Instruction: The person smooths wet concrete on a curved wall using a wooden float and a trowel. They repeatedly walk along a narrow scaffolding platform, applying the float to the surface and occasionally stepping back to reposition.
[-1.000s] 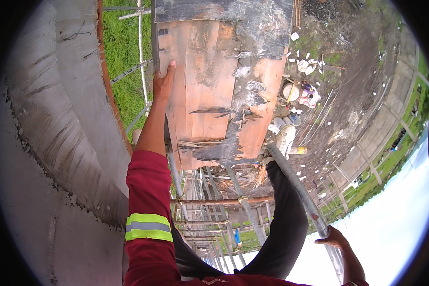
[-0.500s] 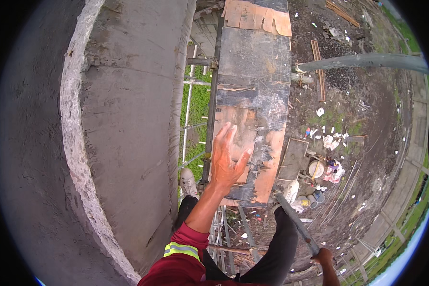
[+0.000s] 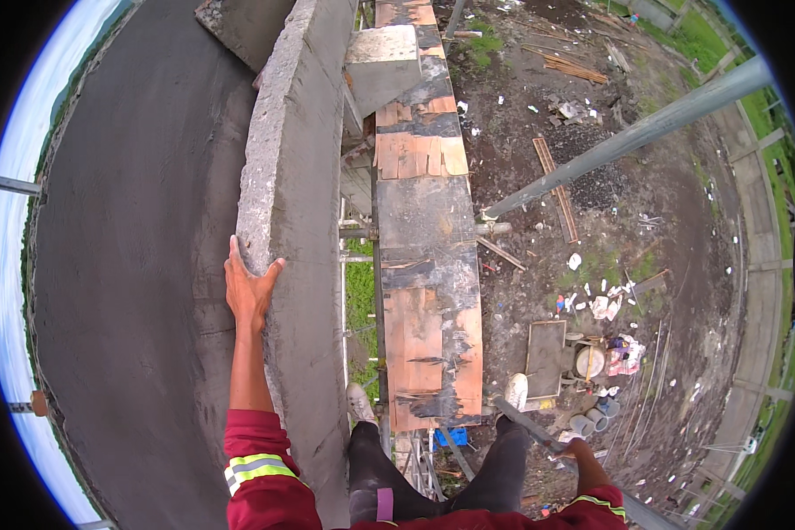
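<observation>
My left hand (image 3: 250, 290) rests on the rough top edge of a grey concrete wall (image 3: 314, 203), thumb spread from the stretched fingers, thumb toward the near face. On the other side, my right hand (image 3: 581, 461) is closed around a grey metal scaffold pipe (image 3: 534, 426). My feet stand apart. One white shoe (image 3: 360, 403) is between the wall and the plank walkway (image 3: 428, 212), the other shoe (image 3: 516, 391) at the walkway's right edge. The walkway is worn plywood, peeling in places.
A concrete block (image 3: 384, 57) juts from the wall over the walkway. A long slanting pipe (image 3: 627, 137) crosses on the right. Far below lies muddy ground (image 3: 539, 177) with buckets (image 3: 589, 422), boards and litter. Left of the wall spreads a dark grey concrete surface (image 3: 141, 265).
My left hand has moved left, from above the walkway onto the top edge of the wall. The view has shifted left. My right hand still grips the pipe.
</observation>
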Motion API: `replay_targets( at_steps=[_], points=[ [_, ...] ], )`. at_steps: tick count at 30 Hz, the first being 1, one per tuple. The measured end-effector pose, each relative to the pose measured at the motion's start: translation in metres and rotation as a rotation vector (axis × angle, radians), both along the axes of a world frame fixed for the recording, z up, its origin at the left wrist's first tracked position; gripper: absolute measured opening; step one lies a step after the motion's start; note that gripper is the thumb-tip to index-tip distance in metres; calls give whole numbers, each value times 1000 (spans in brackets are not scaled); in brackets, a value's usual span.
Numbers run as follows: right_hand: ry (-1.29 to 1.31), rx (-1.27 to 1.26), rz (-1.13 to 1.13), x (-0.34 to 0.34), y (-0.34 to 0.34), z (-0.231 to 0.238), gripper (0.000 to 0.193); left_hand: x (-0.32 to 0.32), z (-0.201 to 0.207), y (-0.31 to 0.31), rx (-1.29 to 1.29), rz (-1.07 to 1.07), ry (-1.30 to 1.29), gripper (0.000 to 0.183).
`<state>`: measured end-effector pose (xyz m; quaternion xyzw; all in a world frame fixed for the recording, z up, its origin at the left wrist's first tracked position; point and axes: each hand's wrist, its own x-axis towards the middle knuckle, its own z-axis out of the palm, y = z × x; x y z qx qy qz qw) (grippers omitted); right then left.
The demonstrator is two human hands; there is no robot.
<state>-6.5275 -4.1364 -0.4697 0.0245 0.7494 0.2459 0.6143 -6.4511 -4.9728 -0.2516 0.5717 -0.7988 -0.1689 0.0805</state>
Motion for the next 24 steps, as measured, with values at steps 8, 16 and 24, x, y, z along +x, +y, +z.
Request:
replay_targets(
  at_steps=[8,16,24],
  points=[
    [1376,-1865,-651,-464,-278,301,98,1,-5,1,-83,-56,47,106],
    [1615,-2001,-852,-620,-348,479,52,3,-4,-4,-68,-44,22,108],
    [1697,-2128,-923,-628,-346,462,33,0,5,1,-66,-47,24,109]
  ],
)
